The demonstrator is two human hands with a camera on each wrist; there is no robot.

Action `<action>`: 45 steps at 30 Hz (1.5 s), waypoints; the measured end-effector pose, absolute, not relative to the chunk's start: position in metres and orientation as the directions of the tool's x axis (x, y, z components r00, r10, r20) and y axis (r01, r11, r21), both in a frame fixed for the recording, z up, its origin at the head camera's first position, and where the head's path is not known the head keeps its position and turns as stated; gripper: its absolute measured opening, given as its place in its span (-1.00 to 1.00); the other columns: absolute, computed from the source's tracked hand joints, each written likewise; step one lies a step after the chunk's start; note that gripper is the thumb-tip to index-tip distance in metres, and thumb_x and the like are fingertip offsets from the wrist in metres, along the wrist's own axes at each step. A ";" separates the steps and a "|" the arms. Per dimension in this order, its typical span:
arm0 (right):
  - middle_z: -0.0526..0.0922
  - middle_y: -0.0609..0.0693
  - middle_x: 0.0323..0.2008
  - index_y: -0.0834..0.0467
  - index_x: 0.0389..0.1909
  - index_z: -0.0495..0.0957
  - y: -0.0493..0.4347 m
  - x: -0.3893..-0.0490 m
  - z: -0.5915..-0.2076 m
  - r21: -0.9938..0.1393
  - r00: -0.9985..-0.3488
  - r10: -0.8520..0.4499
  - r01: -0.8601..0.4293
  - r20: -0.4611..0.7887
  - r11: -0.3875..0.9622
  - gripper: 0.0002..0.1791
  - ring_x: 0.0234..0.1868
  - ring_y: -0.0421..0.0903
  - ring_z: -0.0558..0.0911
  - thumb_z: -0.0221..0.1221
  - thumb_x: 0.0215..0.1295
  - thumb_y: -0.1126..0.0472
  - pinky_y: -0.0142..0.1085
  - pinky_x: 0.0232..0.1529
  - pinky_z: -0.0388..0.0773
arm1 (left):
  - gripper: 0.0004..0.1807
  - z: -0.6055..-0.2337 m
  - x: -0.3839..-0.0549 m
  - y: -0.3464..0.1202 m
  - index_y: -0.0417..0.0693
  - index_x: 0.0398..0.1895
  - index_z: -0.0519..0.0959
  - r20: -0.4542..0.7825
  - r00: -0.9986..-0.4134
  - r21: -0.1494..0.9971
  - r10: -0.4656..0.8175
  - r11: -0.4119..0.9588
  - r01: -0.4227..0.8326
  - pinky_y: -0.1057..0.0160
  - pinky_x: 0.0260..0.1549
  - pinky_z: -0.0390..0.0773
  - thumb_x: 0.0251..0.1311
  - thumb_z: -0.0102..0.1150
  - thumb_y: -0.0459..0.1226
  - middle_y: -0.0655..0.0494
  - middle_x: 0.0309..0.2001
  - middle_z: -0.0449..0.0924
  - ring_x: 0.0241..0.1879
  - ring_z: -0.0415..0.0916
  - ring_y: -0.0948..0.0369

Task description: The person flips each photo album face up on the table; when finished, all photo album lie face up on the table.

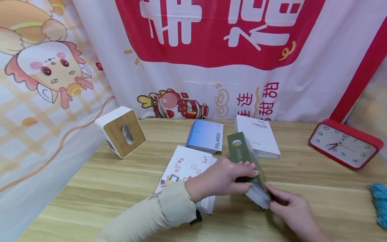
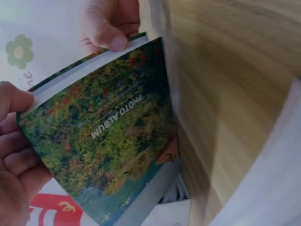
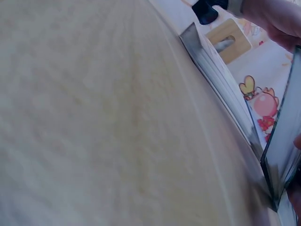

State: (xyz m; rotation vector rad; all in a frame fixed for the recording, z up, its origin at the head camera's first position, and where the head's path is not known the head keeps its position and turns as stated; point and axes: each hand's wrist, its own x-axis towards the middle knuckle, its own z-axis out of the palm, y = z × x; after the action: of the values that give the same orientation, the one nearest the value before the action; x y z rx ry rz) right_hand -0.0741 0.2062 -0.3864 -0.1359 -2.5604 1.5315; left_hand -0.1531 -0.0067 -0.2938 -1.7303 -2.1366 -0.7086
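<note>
Both hands hold a thick green photo album (image 1: pixel 242 151), tilted up on an edge above the table. Its cover (image 2: pixel 113 122) shows leafy foliage and the words PHOTO ALBUM in the left wrist view. My left hand (image 1: pixel 225 176) grips the album from the left, across its near end. At the near right corner my right hand (image 1: pixel 294 206) pinches it between thumb and fingers. White page edges (image 1: pixel 257 196) show at the near end. Whether its lower edge touches the table cannot be told. Under the left forearm lies a white illustrated book (image 1: pixel 184 168), partly hidden.
A blue POLAROID book (image 1: pixel 207 134) and a white book (image 1: pixel 257 134) lie behind the album. At the left stands a white box with a wooden front (image 1: pixel 121 132). A red clock (image 1: pixel 344 144) and blue yarn (image 1: pixel 379 201) are at the right. A printed cloth (image 1: pixel 211 77) hangs behind.
</note>
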 end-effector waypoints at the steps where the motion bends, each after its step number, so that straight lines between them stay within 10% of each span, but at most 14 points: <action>1: 0.59 -0.22 -0.11 0.25 0.01 0.54 0.208 -0.073 -0.386 -0.878 -0.982 0.160 -0.012 0.101 0.479 -0.51 -0.13 -0.56 0.46 0.32 -0.04 0.38 -0.65 -0.26 0.46 | -0.73 -0.295 -0.153 -0.008 -0.13 -0.16 0.65 0.526 -0.240 0.199 0.816 0.157 0.967 0.54 0.03 0.35 0.02 0.25 -0.32 -0.03 -0.09 0.64 -0.04 0.56 0.23; 10: 0.63 -0.36 -0.24 0.15 -0.14 0.66 0.228 -0.073 -0.368 -0.793 -0.967 0.162 -0.061 0.199 0.606 -0.65 -0.23 -0.57 0.50 0.34 -0.05 0.34 -0.62 -0.42 0.42 | -0.71 -0.306 -0.146 -0.015 -0.15 -0.10 0.63 0.446 -0.411 0.389 0.795 0.241 0.889 0.63 -0.16 0.44 0.07 0.25 -0.29 -0.04 -0.02 0.58 -0.06 0.57 0.26; 20: 0.67 -0.36 -0.30 0.03 -0.34 0.73 0.242 -0.076 -0.364 -0.582 -0.819 -0.168 -0.519 0.549 0.626 -0.56 -0.22 -0.59 0.55 0.39 -0.30 0.52 -0.73 -0.26 0.43 | -0.67 -0.331 -0.133 -0.014 -0.09 -0.03 0.60 0.193 -0.683 0.712 0.705 0.378 0.592 0.61 -0.51 0.45 0.09 0.21 -0.38 0.02 0.08 0.52 -0.26 0.53 0.54; 27: 0.70 -0.22 -0.27 -0.01 -0.30 0.72 0.248 -0.081 -0.375 -0.508 -0.748 -0.339 -0.646 0.571 0.570 -0.49 -0.19 -0.55 0.56 0.40 -0.36 0.52 -0.73 -0.25 0.43 | -0.67 -0.336 -0.122 -0.012 -0.04 -0.08 0.63 0.147 -0.711 0.638 0.687 0.484 0.599 0.62 -0.50 0.42 0.02 0.23 -0.40 0.03 0.09 0.51 -0.22 0.56 0.45; 35: 0.68 -0.14 -0.22 0.03 -0.28 0.71 0.251 -0.084 -0.388 -0.570 -0.781 -0.412 -0.625 0.470 0.534 -0.56 -0.17 -0.48 0.58 0.38 -0.26 0.49 -0.73 -0.26 0.43 | -0.72 -0.337 -0.112 -0.009 0.01 -0.09 0.64 0.097 -0.685 0.475 0.722 0.572 0.669 0.58 -0.75 0.27 0.09 0.23 -0.29 0.06 0.07 0.53 -0.66 0.40 0.52; 45: 0.70 -0.03 -0.23 -0.06 -0.25 0.70 0.248 -0.082 -0.381 -0.561 -0.820 -0.426 -0.572 0.382 0.599 -0.57 -0.16 -0.41 0.60 0.39 -0.20 0.41 -0.75 -0.23 0.41 | -0.73 -0.335 -0.115 -0.009 0.03 -0.12 0.66 0.074 -0.692 0.470 0.718 0.587 0.659 0.62 -0.33 0.45 0.05 0.27 -0.28 0.08 0.05 0.55 0.02 0.48 0.36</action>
State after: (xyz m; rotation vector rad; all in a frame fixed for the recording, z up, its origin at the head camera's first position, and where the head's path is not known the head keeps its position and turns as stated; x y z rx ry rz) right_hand -0.0824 0.2479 -0.3814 0.8281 -2.6171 1.0286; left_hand -0.1154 -0.0091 -0.3348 -1.2687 -2.9073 -0.7770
